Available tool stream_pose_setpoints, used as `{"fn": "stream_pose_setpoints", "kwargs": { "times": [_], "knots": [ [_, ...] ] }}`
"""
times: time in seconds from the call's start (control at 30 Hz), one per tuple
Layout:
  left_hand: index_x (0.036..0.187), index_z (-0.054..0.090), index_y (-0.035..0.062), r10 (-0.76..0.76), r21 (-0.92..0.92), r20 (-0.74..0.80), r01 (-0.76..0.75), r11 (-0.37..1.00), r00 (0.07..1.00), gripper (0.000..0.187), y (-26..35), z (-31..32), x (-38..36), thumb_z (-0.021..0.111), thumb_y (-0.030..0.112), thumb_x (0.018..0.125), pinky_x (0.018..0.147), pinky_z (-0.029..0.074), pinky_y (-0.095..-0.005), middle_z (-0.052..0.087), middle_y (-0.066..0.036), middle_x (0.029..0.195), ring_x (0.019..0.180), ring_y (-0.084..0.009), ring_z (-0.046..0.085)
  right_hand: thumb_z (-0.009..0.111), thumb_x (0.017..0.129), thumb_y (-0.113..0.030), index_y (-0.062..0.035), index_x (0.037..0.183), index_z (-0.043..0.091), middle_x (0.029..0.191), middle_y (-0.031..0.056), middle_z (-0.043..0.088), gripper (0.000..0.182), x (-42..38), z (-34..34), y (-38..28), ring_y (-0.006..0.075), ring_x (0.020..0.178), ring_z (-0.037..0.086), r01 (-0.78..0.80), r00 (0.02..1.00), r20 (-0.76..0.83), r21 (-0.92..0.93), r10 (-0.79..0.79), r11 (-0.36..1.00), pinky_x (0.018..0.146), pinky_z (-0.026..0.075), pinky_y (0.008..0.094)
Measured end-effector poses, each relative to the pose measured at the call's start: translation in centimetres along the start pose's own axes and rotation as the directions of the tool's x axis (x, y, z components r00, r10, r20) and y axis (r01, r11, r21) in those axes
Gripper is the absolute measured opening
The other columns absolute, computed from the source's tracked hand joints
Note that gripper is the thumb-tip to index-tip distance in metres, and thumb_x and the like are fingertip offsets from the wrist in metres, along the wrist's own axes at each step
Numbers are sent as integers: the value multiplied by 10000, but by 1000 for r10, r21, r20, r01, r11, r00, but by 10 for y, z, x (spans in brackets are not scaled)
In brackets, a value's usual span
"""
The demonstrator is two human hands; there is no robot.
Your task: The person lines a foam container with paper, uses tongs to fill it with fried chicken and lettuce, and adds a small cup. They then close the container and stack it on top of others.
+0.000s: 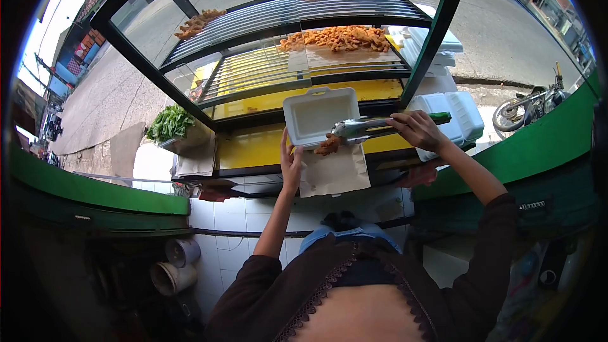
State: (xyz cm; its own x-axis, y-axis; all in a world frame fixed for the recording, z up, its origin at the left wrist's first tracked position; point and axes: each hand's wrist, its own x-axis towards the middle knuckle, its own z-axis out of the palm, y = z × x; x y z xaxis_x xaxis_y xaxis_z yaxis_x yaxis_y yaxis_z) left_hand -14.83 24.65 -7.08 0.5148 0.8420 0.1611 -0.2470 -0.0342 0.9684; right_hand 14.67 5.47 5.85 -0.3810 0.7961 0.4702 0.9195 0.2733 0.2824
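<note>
A white foam takeaway box (pixel 321 94) stands open in front of me, its lid tipped up and away. Brown paper (pixel 335 174) lines its lower half. My left hand (pixel 291 163) grips the box's left side near the hinge, thumb at the edge and fingers along the outside. In my right hand (pixel 418 132) are metal tongs (pixel 362 128) with green handle ends, reaching in from the right. At their tips, over the far left part of the lining, is a small piece of fried chicken (pixel 327 145).
Behind the box rises a glass display case (pixel 253 41) with fried pieces (pixel 342 38) on its racks. Leafy greens (pixel 171 122) sit left on the yellow counter (pixel 250 150). Stacked foam boxes (pixel 446 117) are at the right. Green walls (pixel 538 158) flank me.
</note>
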Motion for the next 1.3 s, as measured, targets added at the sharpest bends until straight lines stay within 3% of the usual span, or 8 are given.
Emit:
{"fn": "stream_pose_setpoints", "kwargs": {
  "times": [0.33,0.43,0.53,0.73,1.0,1.1,1.17,1.3],
  "knots": [
    [1457,277,141,-76,-31,62,78,996,995,603,-18,16,11,504,35,909,895,436,-270,392,-66,1402,1082,-158,496,512,836,-163,-125,1312,501,1054,7,545,477,-10,35,-12,134,887,543,148,982,114,45,-152,988,775,424,278],
    [1452,282,135,-143,-81,30,145,986,989,599,-24,27,14,503,25,907,895,435,-261,395,-65,1397,1069,-158,504,500,840,-161,-131,1316,497,1061,7,545,477,-15,45,-11,139,902,542,137,981,132,25,-140,990,784,426,281],
    [1447,287,138,34,-109,6,-33,994,999,590,-28,48,18,497,7,911,910,427,-266,472,-78,1302,1074,-147,506,501,833,-154,-135,1320,491,1068,12,547,488,-16,52,-6,143,909,543,122,984,132,5,-122,992,790,428,281],
    [1448,282,132,-32,-148,75,43,988,997,563,-49,61,45,488,33,934,971,390,-295,524,-97,1232,1110,-155,500,506,825,-141,-140,1331,479,1113,22,544,507,-22,56,4,152,929,545,143,968,211,-29,-134,989,821,434,295],
    [1387,358,55,-172,-190,49,178,966,984,458,-76,51,58,471,35,943,961,395,-278,552,-96,1202,1113,-144,509,589,779,-109,-119,1333,463,1147,39,538,569,-32,25,13,194,1000,542,-101,942,322,-4,97,995,879,427,332],
    [1357,388,52,-69,-50,-13,68,996,998,445,-70,48,51,518,88,934,945,404,-284,561,-101,1174,1098,-162,523,654,736,-107,-109,1298,495,1132,44,552,584,-31,12,16,208,1001,548,-214,911,372,52,180,975,876,431,343],
    [1275,475,40,246,491,-254,-95,866,935,405,-43,51,41,580,129,895,892,423,-306,565,-118,1070,1016,-218,562,680,717,-105,-106,1279,511,1119,45,563,587,-31,7,19,213,1002,551,-271,894,392,85,218,959,873,433,348],
    [1149,569,84,340,723,-36,-211,658,940,350,16,51,36,654,174,821,822,454,-340,560,-101,928,938,-248,575,675,730,-91,-116,1239,545,1100,39,584,526,-26,-2,20,215,1002,560,-365,858,427,115,285,924,861,435,353]
  ]
}}
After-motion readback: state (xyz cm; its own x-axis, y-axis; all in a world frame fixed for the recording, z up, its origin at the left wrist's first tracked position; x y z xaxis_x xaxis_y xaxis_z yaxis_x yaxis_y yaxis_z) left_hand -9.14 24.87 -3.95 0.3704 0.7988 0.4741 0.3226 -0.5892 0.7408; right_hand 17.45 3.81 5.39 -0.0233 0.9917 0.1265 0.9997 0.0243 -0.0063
